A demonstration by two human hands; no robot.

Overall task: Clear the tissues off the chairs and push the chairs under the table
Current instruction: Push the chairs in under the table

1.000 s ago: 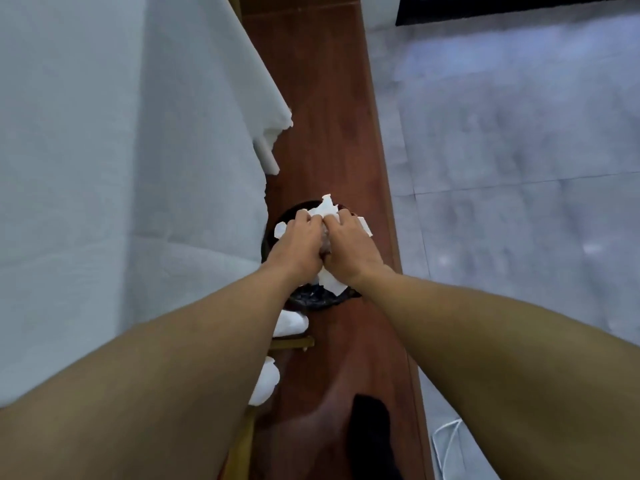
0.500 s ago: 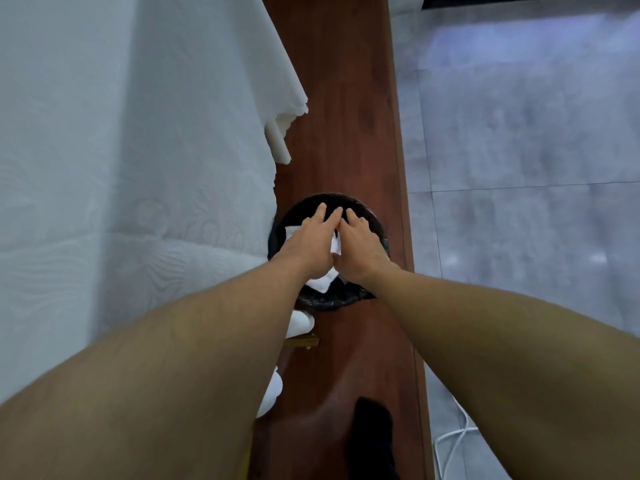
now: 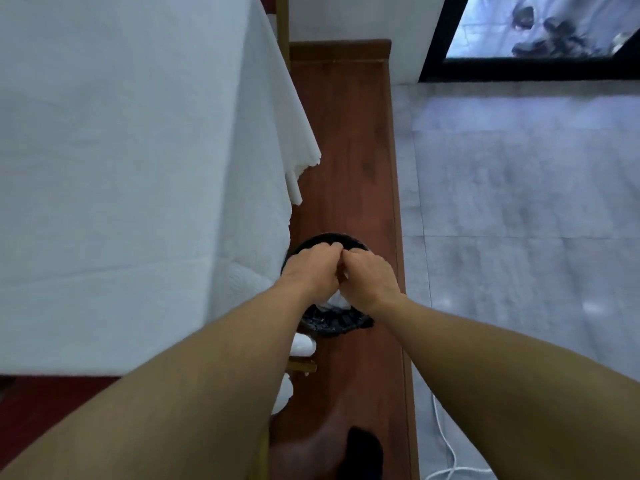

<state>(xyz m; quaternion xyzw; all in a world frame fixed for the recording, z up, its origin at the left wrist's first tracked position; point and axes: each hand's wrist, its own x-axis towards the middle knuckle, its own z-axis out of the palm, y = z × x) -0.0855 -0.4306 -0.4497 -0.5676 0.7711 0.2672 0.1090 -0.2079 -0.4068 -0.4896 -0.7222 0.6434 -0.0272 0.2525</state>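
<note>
hidden: tissues [image 3: 334,301] mostly under hands
hands: left hand [image 3: 311,271], right hand [image 3: 369,278] curled, pressed together over black bin [image 3: 332,323]
floor: red-brown wood strip [image 3: 346,150] beside grey tiles [image 3: 519,202]

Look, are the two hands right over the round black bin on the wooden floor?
Yes, the left hand and right hand sit pressed together over the round black bin, with white tissue showing beneath them.

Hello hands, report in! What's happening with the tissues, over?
Left hand and right hand together over the black bin. White tissue bunched beneath them, going in. Nothing in the way.
</note>
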